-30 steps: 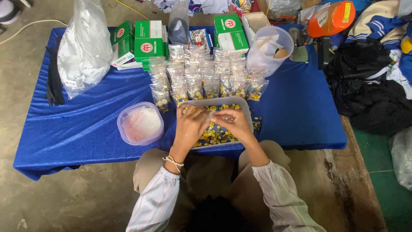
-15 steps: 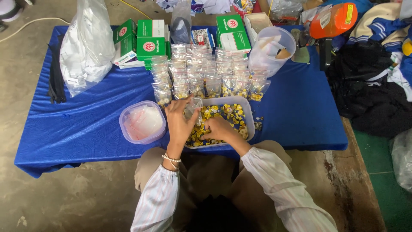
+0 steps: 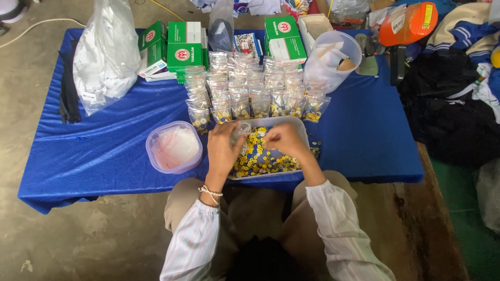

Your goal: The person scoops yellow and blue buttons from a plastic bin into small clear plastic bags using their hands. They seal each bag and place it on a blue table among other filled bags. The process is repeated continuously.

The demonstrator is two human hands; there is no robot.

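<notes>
Where the blue-covered table [image 3: 104,156] begins at far left: large clear plastic bag [image 3: 107,52] of white contents, standing beside a dark bundle [image 3: 67,96] at the cloth's edge. Next, green-and-white cartons [image 3: 177,47] at the rear, and a round lidded tub [image 3: 174,147] holding folded clear film, near the front edge. Centre: left hand [image 3: 223,148] closed around a small clear bag [image 3: 240,130], pinched at its mouth and raised just above the tray's near-left corner. Below and between both hands: shallow clear tray [image 3: 299,125] filled with small yellow, white and dark caps [image 3: 255,161]. Right hand [image 3: 284,140] held over the tray, fingertips drawn together toward the bag's mouth; whether something is pinched cannot be told. Behind the tray: rows of filled small packets [image 3: 250,88], overlapping, reaching back to the cartons. Further right: another green-and-white carton [image 3: 284,36], then a tall clear container [image 3: 333,60], tilted. Far right, off the table: orange object [image 3: 409,23] and dark clothing [image 3: 448,104].
</notes>
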